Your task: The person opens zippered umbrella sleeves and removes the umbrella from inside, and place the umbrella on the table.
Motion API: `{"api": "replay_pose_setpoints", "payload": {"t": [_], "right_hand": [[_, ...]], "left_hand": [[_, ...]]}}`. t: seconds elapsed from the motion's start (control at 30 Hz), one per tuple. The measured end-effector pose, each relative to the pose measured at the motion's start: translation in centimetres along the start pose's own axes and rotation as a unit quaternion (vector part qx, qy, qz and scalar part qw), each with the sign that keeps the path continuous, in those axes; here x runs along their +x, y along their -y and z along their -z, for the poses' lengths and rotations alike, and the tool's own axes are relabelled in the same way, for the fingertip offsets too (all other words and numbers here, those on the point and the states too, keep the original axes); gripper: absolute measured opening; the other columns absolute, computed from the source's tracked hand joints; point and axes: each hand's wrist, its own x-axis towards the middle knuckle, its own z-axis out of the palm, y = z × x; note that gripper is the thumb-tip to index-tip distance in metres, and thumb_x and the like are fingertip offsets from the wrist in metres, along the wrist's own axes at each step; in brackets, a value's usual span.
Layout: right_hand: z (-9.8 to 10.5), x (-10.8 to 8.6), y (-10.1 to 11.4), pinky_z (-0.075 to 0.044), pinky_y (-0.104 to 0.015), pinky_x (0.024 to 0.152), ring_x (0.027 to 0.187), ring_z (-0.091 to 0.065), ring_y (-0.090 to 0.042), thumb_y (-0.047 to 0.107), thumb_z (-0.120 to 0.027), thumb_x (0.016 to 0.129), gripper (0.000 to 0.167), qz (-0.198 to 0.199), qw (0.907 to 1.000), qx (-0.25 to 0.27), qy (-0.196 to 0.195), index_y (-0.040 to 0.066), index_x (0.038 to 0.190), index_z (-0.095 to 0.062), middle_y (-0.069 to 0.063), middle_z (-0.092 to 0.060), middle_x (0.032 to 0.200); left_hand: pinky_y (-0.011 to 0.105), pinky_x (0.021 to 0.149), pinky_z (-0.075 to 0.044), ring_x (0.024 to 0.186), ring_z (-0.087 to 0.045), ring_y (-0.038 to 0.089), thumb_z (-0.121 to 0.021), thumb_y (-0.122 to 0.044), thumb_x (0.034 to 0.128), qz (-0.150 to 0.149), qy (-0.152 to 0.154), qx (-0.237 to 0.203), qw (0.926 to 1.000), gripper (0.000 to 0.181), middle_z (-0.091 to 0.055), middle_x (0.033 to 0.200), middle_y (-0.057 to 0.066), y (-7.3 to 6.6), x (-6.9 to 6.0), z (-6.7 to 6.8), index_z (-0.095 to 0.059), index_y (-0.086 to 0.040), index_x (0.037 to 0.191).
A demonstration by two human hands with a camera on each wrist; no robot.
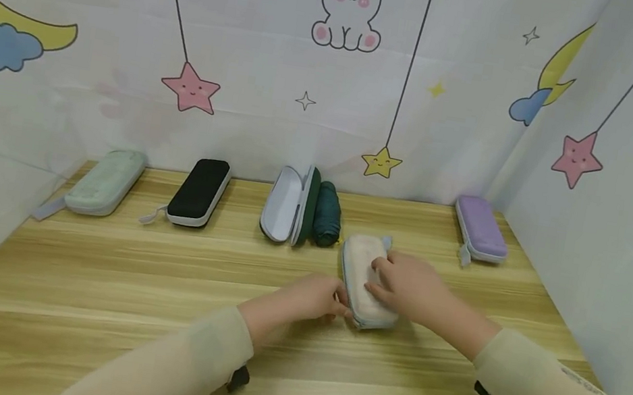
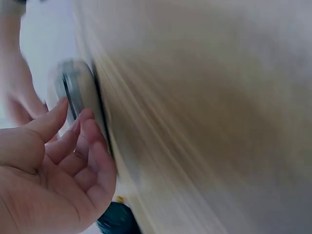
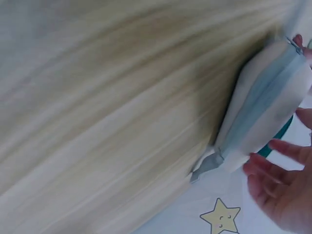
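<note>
A cream case with a pale blue zipper (image 1: 363, 273) lies on the table in front of the person. At its near left corner, the curled left hand (image 1: 316, 298) appears to pinch the zipper pull (image 3: 294, 45), which the fingers partly hide in the left wrist view. From the right side, the right hand (image 1: 410, 287) rests its loosely bent fingertips on the case's upper face; no finger covers the zippered side (image 3: 265, 97) facing the right wrist camera. A blue-grey strap (image 3: 208, 165) hangs from the case's far end.
Farther back stand an open dark green case (image 1: 285, 203) with pale lining and a teal rolled bundle (image 1: 328, 216) like a folded umbrella. Left of these lie a black case (image 1: 200, 188) and a pale green case (image 1: 108, 183). A purple case (image 1: 480, 227) lies right, near the side wall.
</note>
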Motion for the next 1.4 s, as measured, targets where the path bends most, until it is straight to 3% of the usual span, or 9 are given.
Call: {"api": "replay_pose_setpoints", "payload": {"t": [0.1,0.2,0.43,0.57,0.8,0.9,1.03,1.2,1.4], "right_hand": [[-0.5,-0.9,-0.2,-0.049,-0.034,0.068,0.078,-0.055,-0.018,0.037,-0.066,0.092,0.033,0.071,0.9963,-0.019,-0.045,0.010,0.110,-0.066,-0.005,-0.057,0.098],[-1.0,-1.4,-0.3,-0.051,-0.036,0.074,0.089,-0.058,-0.020,0.032,-0.070,0.091,0.027,0.158,0.9832,-0.026,-0.087,0.011,0.107,-0.066,-0.006,-0.059,0.105],[-1.6,-1.6,0.2,-0.052,-0.034,0.075,0.096,-0.058,-0.021,0.025,-0.085,0.076,0.035,0.356,0.9183,-0.079,-0.153,0.012,0.102,-0.067,-0.007,-0.060,0.109],[-2.0,-1.8,0.8,-0.051,-0.034,0.079,0.099,-0.057,-0.023,0.020,-0.081,0.077,0.023,0.394,0.8946,-0.125,-0.171,0.017,0.099,-0.072,-0.006,-0.061,0.110],[-2.2,-2.2,1.8,-0.050,-0.031,0.078,0.095,-0.056,-0.021,0.019,-0.069,0.082,0.011,0.415,0.8661,-0.204,-0.191,0.020,0.091,-0.074,-0.003,-0.059,0.103],[-2.0,-2.4,2.2,-0.050,-0.030,0.077,0.093,-0.055,-0.020,0.021,-0.070,0.081,0.009,0.414,0.8601,-0.232,-0.187,0.019,0.090,-0.073,-0.002,-0.057,0.100],[-1.9,-2.5,2.7,-0.050,-0.030,0.076,0.092,-0.054,-0.020,0.025,-0.073,0.081,0.012,0.400,0.8650,-0.250,-0.171,0.018,0.090,-0.071,-0.002,-0.058,0.100],[-2.2,-2.4,3.5,-0.048,-0.029,0.077,0.090,-0.052,-0.019,0.022,-0.068,0.085,0.007,0.386,0.8664,-0.265,-0.173,0.016,0.087,-0.071,-0.002,-0.055,0.096],[-2.5,-2.4,4.0,-0.045,-0.029,0.080,0.086,-0.048,-0.020,0.016,-0.062,0.087,0.009,0.393,0.8652,-0.251,-0.184,0.013,0.081,-0.069,-0.003,-0.049,0.092]], "left_hand": [[0.023,0.051,-0.045,0.052,-0.057,0.009,-0.067,-0.013,0.0928,0.011,0.000,-0.084,0.9964,0.011,-0.063,0.062,0.002,1.1,0.9,0.4,-0.071,-0.003,0.092],[0.023,0.048,-0.045,0.050,-0.056,0.010,-0.064,-0.006,0.0937,0.022,-0.004,-0.141,0.9898,0.011,-0.063,0.062,0.004,1.7,1.6,0.7,-0.069,0.003,0.098],[0.021,0.048,-0.043,0.049,-0.054,0.009,-0.059,-0.004,0.0956,0.052,-0.025,-0.205,0.9772,0.016,-0.063,0.064,0.005,2.3,2.9,0.6,-0.062,0.008,0.107],[0.021,0.048,-0.043,0.049,-0.054,0.010,-0.057,-0.004,0.0963,0.059,-0.037,-0.229,0.9710,0.019,-0.062,0.064,0.006,2.3,3.4,0.6,-0.059,0.009,0.110],[0.022,0.049,-0.044,0.050,-0.055,0.011,-0.053,-0.004,0.0970,0.073,-0.039,-0.263,0.9613,0.020,-0.061,0.064,0.006,1.8,3.7,0.8,-0.059,0.009,0.111],[0.022,0.049,-0.045,0.051,-0.055,0.011,-0.053,-0.004,0.0970,0.078,-0.035,-0.267,0.9600,0.022,-0.061,0.065,0.007,1.5,3.7,0.9,-0.058,0.008,0.114],[0.022,0.049,-0.046,0.050,-0.055,0.011,-0.056,-0.002,0.0946,0.074,-0.028,-0.255,0.9637,0.020,-0.061,0.063,0.006,1.4,3.7,1.0,-0.059,0.006,0.112],[0.023,0.046,-0.046,0.048,-0.055,0.012,-0.056,0.004,0.0876,0.072,-0.030,-0.236,0.9686,0.010,-0.059,0.059,0.006,1.4,4.0,1.1,-0.061,0.002,0.096],[0.024,0.042,-0.046,0.043,-0.054,0.013,-0.056,0.008,0.0834,0.074,-0.039,-0.173,0.9813,0.010,-0.057,0.053,0.006,1.2,4.5,1.0,-0.060,0.004,0.076]]}}
